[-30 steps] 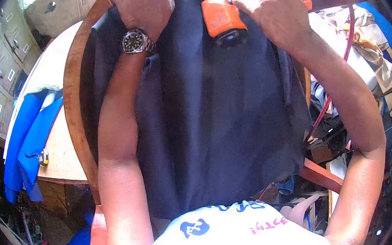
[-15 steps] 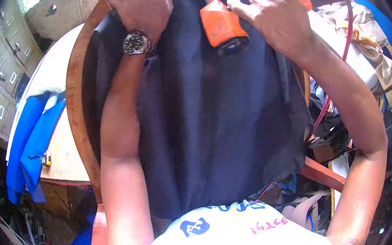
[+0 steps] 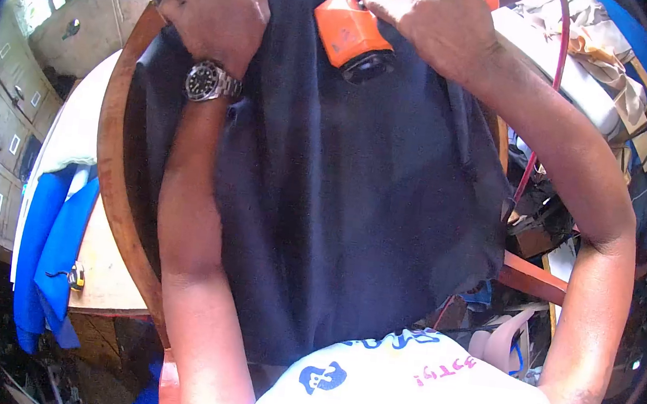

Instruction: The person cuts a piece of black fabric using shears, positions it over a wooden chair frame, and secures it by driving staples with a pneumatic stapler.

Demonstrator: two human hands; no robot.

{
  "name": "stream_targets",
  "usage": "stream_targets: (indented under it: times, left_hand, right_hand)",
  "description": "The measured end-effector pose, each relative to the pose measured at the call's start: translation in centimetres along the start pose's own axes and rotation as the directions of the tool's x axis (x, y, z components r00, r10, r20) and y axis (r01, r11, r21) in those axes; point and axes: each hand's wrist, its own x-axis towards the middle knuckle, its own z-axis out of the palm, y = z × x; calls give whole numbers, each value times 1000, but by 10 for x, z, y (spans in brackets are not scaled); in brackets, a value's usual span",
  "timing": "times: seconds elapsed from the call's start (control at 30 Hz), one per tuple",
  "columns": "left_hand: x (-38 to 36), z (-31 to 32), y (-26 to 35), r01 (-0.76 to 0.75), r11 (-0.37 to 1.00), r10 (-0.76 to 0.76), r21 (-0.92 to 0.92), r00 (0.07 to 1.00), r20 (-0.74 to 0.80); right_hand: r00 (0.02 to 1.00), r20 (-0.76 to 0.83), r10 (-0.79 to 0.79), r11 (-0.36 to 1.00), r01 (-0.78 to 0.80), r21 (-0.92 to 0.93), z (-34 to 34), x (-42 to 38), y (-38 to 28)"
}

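Dark black fabric (image 3: 364, 190) hangs over a chair with a curved wooden frame (image 3: 111, 156). At the top left of the chair, my left hand (image 3: 221, 14), a watch (image 3: 204, 80) on its wrist, is closed on the fabric's upper edge; its fingertips are partly hidden. My right hand (image 3: 444, 25) grips an orange and black staple gun (image 3: 353, 32) across the chair's top. The gun's nose end is near the top edge of the view, so its contact with the frame cannot be made out. A red air hose (image 3: 561, 53) trails down behind my right forearm.
On the left a pale table (image 3: 111, 274) carries blue material (image 3: 59, 245) and a tape measure (image 3: 77, 276). Metal lockers (image 3: 0, 128) stand beyond it. Cloth scraps (image 3: 593, 41) and clutter lie at right, beside the chair's wooden armrest (image 3: 532, 278).
Both hands and the staple gun appear slightly further left in view, with the chair and background shifting the same way. The left hand keeps its hold on the fabric.
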Motion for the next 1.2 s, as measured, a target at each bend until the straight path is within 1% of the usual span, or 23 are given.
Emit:
stream_targets:
  times: [0.07, 0.17, 0.27, 0.37, 0.43, 0.47, 0.53, 0.57, 0.6, 0.67, 0.73, 0.77, 0.8, 0.87, 0.9, 0.93, 0.97, 1.0, 1.03, 1.07, 1.13, 1.17, 1.2]
  left_hand:
    - [0, -1, -1, -13, 999, 12, -35, 1000, -22]
    - [2, -14, 1, -67, 994, 70, 84, 997, -34]
    - [1, -8, 0, -53, 997, 56, 50, 997, -60]
    - [1, -9, 3, -26, 998, 27, 61, 1000, -14]
    - [0, -15, 5, -62, 997, 63, 53, 998, -4]
    - [2, -20, 2, -83, 995, 83, 60, 997, -4]
    - [1, -33, -4, -96, 995, 96, -4, 992, 83]
    - [0, -40, -5, -99, 994, 103, -37, 986, 129]
    - [0, -45, -6, -112, 993, 114, -21, 983, 141]
    - [2, -56, -6, -148, 989, 144, 9, 976, 164]
    - [4, -62, -3, -7, 997, 30, -78, 953, 303]
    - [4, -58, -2, 72, 991, -26, -109, 925, 378]
    - [3, -61, -4, 90, 989, -38, -116, 921, 388]
    - [2, -66, -9, 137, 981, -71, -135, 910, 408]
    - [3, -70, -9, 150, 985, -97, -87, 891, 443]
    - [3, -71, -11, 168, 982, -108, -89, 877, 468]
    - [3, -70, -12, 187, 978, -119, -93, 862, 493]
    - [4, -69, -10, 204, 974, -126, -95, 844, 521]
    - [5, -68, -11, 231, 967, -140, -111, 840, 524]
    - [7, -69, -13, 225, 967, -136, -116, 846, 515]
    - [6, -72, -15, 210, 969, -119, -129, 856, 502]
    - [8, -74, -14, 208, 971, -122, -115, 852, 509]
    - [8, -76, -14, 209, 973, -130, -98, 847, 515]
  right_hand:
    - [1000, 6, 17, 1000, -17, -13, 4, 0, 0]
    - [999, 7, 36, 999, -36, -10, 6, 3, -1]
    - [999, 11, 38, 999, -38, -4, 5, 1, 0]
    - [999, 27, 29, 1000, -29, 5, 7, -2, 1]
    - [998, 67, 17, 1000, -17, -2, 4, -3, 3]
    - [998, 60, 26, 999, -29, 46, -1, -6, 3]
    - [999, 34, 36, 988, -41, 148, -12, -14, 2]
    - [1000, -6, 1, 992, 0, 123, -9, -24, -1]
    - [987, 157, 37, 995, -51, 90, -23, -30, -9]
    - [983, 176, 61, 982, -91, 168, -39, -39, -17]
    - [923, 370, 111, 931, -227, 287, -51, -39, -14]
    - [879, 464, 112, 892, -294, 342, -52, -36, -6]
    - [853, 517, 69, 841, -329, 430, -56, -32, 3]
    - [826, 558, 81, 733, -429, 528, -67, -23, 18]
    - [802, 594, 59, 645, -485, 590, -58, -19, 27]
    - [918, 365, 158, 516, -392, 762, -35, -27, 28]
    - [842, 532, 89, 354, -526, 773, -43, -17, 41]
    - [741, 671, -14, 190, -657, 730, -49, -9, 54]
    - [787, 613, 73, 103, -617, 780, -42, -9, 57]
    - [529, 848, -29, 88, -844, 529, -82, 11, 71]
    - [651, 759, 4, 68, -757, 650, -58, 1, 79]
    - [446, 895, -28, -113, -891, 440, -73, 18, 85]
    - [223, 969, -103, -272, -944, 188, -104, 50, 94]
